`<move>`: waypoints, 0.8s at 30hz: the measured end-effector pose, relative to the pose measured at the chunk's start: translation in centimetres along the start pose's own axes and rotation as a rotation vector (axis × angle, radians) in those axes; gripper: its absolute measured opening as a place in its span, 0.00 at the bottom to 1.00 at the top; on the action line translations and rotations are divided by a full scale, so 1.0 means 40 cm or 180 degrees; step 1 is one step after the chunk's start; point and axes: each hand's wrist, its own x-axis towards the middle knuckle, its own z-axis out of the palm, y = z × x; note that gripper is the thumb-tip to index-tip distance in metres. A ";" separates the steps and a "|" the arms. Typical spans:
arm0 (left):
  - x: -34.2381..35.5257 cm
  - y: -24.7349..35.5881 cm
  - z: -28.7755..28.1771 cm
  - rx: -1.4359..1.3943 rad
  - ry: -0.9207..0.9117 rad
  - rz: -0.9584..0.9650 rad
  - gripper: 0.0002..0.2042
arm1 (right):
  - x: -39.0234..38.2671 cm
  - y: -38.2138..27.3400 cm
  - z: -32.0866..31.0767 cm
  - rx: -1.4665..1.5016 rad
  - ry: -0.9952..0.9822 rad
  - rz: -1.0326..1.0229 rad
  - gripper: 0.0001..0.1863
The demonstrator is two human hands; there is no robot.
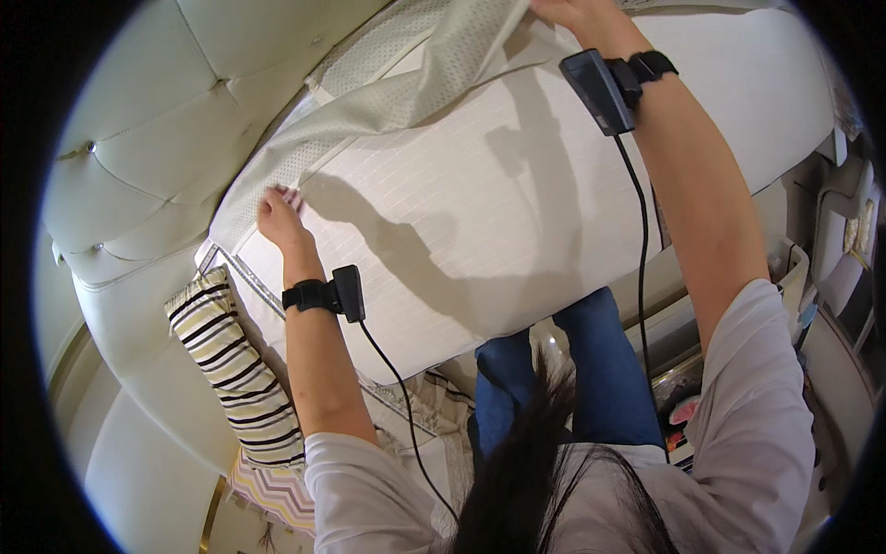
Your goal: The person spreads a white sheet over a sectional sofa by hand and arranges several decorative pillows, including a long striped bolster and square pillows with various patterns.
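A pale, perforated fabric cover point(406, 88) stretches in folds along the far side of a cream mattress point(443, 222), beside the tufted headboard. My left hand point(281, 217) is closed on the cover's edge near the mattress's left part; a bit of pink striped material shows by its fingers. My right hand point(563, 14) grips the raised part of the same cover at the top of the view, its fingertips partly hidden by the picture's edge. Both wrists wear black strapped devices with cables, and my arms cast shadows on the mattress.
The cream tufted headboard point(138, 111) rises at the left. A striped pillow point(231, 365) and a zigzag-patterned cushion point(272, 494) lie at lower left. An open base with assorted items point(683, 411) shows below the mattress at right, near a grey chair point(840, 240). My jeans-clad legs are against the near edge.
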 end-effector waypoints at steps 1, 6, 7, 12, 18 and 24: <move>0.017 -0.044 -0.039 -0.0274 -0.0011 -0.0750 0.15 | -0.028 0.019 -0.005 0.0541 0.0184 0.0327 0.15; 0.016 -0.124 -0.032 -0.1911 -0.0023 -0.2046 0.19 | -0.149 0.058 0.014 0.0409 0.0408 0.0639 0.19; 0.017 -0.109 0.005 -0.1946 -0.0039 -0.2073 0.19 | -0.145 0.059 -0.017 0.0364 0.0417 0.0633 0.19; 0.094 -0.046 0.076 -0.2346 0.0121 -0.2399 0.14 | -0.154 0.073 0.037 0.0351 -0.0102 0.0935 0.20; 0.140 0.056 0.023 -0.2094 -0.0653 0.0160 0.08 | -0.044 0.054 0.022 0.0900 0.0066 -0.0240 0.22; 0.116 -0.049 -0.057 -0.1877 -0.0625 -0.1093 0.11 | -0.063 0.181 0.068 0.1310 0.0455 -0.0118 0.26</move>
